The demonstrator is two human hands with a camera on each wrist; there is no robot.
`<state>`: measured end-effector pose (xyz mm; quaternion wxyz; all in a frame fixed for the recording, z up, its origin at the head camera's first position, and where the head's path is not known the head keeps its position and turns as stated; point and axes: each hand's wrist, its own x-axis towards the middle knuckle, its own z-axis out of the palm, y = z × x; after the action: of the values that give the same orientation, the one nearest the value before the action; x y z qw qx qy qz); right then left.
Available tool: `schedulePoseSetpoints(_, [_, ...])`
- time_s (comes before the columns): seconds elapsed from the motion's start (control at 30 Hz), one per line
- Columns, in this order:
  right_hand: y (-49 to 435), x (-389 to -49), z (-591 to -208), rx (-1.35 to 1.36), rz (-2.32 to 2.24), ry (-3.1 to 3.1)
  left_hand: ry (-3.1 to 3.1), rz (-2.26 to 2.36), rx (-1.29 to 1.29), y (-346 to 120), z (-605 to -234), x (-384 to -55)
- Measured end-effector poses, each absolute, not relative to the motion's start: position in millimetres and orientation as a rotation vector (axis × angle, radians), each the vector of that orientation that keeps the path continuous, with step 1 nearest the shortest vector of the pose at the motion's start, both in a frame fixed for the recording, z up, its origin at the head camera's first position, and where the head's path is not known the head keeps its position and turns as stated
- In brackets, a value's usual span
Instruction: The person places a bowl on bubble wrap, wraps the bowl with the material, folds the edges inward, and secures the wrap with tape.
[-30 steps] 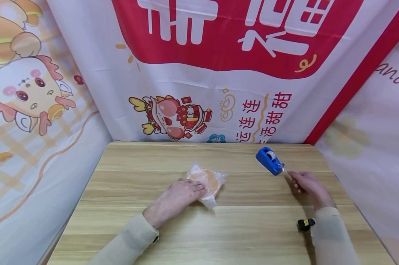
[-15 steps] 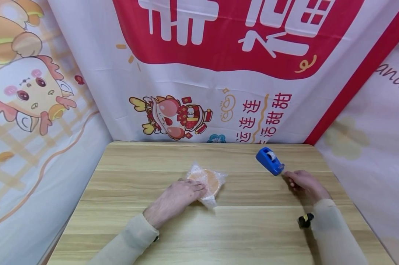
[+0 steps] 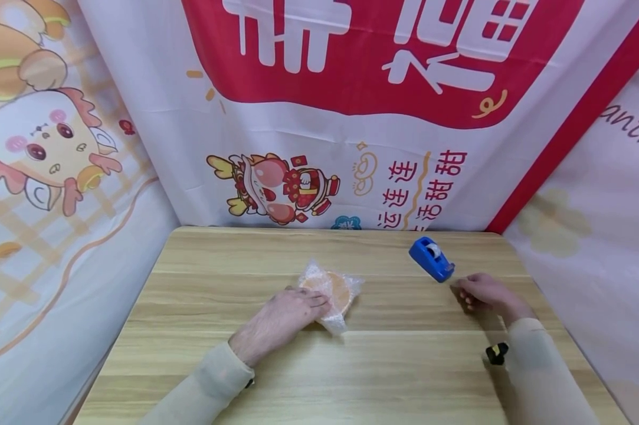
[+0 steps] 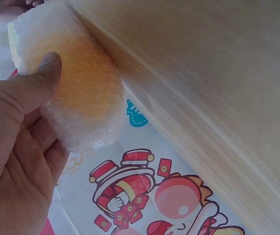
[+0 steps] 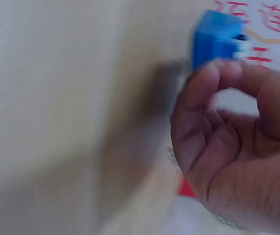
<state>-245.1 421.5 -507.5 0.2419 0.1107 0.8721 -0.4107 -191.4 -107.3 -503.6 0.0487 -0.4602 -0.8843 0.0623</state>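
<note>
A round orange object wrapped in clear bubble wrap (image 3: 340, 292) lies on the table. My left hand (image 3: 292, 310) holds it from the left; in the left wrist view the thumb (image 4: 49, 68) presses the wrap (image 4: 86, 83) and the fingers go behind it. At the back right stands a blue tape dispenser (image 3: 431, 260) with a clear roll in it. My right hand (image 3: 484, 292) is just in front of its cutter end, thumb and forefinger tips (image 5: 218, 71) pinched together. A faint clear strip of tape (image 3: 452, 281) shows at those fingertips, mostly hidden.
The wood-grain table (image 3: 393, 372) has its back edge against a printed cloth backdrop (image 3: 319, 130). More printed cloth hangs at both sides. A small black and yellow thing (image 3: 497, 353) sits by the right sleeve.
My right hand first moves in toward the dispenser's cutter end, then slightly back down. The clear tape glinting at the cutter a second ago no longer stretches out from it. The left hand stays put.
</note>
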Motion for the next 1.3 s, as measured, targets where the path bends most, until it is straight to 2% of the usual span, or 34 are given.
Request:
schedulePoseSetpoints(0.2, [399,-241,-480,0.012,-1.151,2.392,-2.709,0.18,-1.404,-108,-502,-190])
schedulePoseSetpoints(0.63, [318,-231,-439,-0.307,-1.095,2.608,-2.714,0.178,-1.406,-105,-501,-191])
schedulePoseSetpoints(0.93, [259,-230,-432,-0.364,-1.112,2.631,-2.689,0.117,-1.404,-107,-502,-192])
schedulePoseSetpoints(1.3, [217,-234,-437,-0.437,-1.069,2.627,-2.701,0.129,-1.399,-107,-501,-193])
